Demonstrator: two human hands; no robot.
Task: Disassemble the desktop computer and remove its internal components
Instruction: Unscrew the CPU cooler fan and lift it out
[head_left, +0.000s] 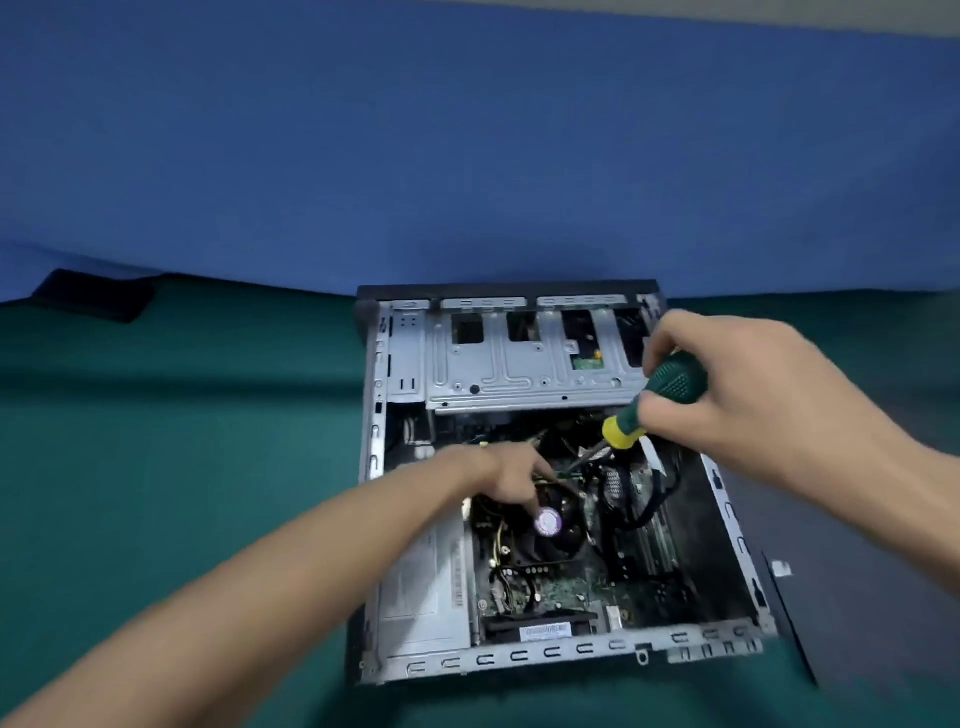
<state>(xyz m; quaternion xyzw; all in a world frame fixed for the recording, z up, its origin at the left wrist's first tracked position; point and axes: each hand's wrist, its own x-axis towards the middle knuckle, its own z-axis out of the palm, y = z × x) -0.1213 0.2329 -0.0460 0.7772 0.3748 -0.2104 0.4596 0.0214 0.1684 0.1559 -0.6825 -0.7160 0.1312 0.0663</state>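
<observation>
Open grey steel desktop computer case: centre of frame, on green cloth. Your right hand grasps the green-and-yellow-handled screwdriver; keep it square on the screw. Left hand: fingers extended, steadying the black cooler fan.

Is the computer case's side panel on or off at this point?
Off. The computer case lies open-side up, exposing the motherboard and drive cage.

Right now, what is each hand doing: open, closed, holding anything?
Left hand: reaching into the computer case beside the CPU fan; grip cannot be told.
Right hand: closed around the green screwdriver.
</observation>
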